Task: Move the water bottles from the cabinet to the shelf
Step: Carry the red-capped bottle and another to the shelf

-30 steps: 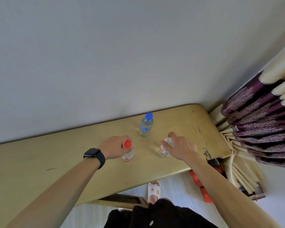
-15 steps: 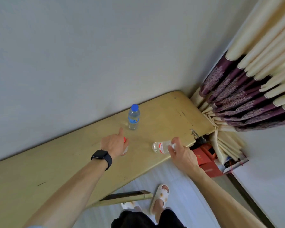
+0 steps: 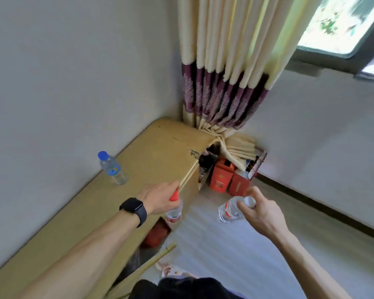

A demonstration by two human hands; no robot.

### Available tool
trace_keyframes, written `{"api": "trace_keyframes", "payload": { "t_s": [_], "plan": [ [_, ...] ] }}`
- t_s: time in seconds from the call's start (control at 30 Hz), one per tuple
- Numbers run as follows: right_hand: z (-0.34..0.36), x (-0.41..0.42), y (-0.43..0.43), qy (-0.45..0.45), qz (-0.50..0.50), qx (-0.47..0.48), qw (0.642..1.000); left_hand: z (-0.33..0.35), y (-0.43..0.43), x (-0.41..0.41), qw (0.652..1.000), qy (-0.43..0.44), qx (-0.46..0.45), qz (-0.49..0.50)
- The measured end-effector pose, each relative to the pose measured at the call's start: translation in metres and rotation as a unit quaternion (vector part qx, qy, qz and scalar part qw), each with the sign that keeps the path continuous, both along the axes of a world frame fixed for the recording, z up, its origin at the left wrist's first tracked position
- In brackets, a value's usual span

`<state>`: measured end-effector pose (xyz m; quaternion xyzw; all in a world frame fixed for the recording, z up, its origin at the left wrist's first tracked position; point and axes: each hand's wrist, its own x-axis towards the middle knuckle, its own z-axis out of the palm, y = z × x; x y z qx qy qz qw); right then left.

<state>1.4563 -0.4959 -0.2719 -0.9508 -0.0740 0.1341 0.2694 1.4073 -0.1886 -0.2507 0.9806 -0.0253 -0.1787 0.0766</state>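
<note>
My left hand [image 3: 158, 197], with a black watch on the wrist, grips a small clear bottle with a red cap [image 3: 174, 210] by its top, held off the front edge of the yellow cabinet [image 3: 78, 212]. My right hand [image 3: 261, 214] holds a second clear bottle with a red label [image 3: 228, 210] by its neck over the floor, tilted. A third bottle with a blue cap [image 3: 112, 168] stands upright on the cabinet top near the wall. No shelf is in view.
A cream and purple curtain [image 3: 222, 87] hangs in the corner, gathered beside the cabinet's end. Red boxes [image 3: 221, 175] sit on the floor under it. An open cabinet door edge [image 3: 158, 255] juts out below my arms. A window [image 3: 341, 22] is at top right.
Both hands have lifted their bottles off the cabinet top and carried them out past its front edge. The view has swung right toward the curtain and window.
</note>
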Motion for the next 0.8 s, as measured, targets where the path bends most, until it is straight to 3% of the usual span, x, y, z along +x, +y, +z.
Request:
{"api": "trace_keyframes", "payload": {
  "t_s": [0.2, 0.43, 0.57, 0.8],
  "plan": [
    [0.027, -0.049, -0.163, -0.037, -0.140, 0.017, 0.989, 0.026, -0.179, 0.029, 0.987, -0.068, -0.007, -0.145],
    [0.086, -0.132, -0.356, -0.084, -0.313, 0.002, 0.946, 0.062, -0.409, 0.045, 0.948, -0.122, -0.076, -0.283],
    [0.125, -0.188, -0.448, -0.112, -0.420, -0.012, 0.900, 0.104, -0.543, 0.036, 0.895, -0.136, -0.111, -0.411],
    [0.179, -0.288, -0.567, -0.171, -0.604, 0.000, 0.778, 0.163, -0.758, -0.005, 0.765, -0.170, -0.169, -0.597]
  ]
}}
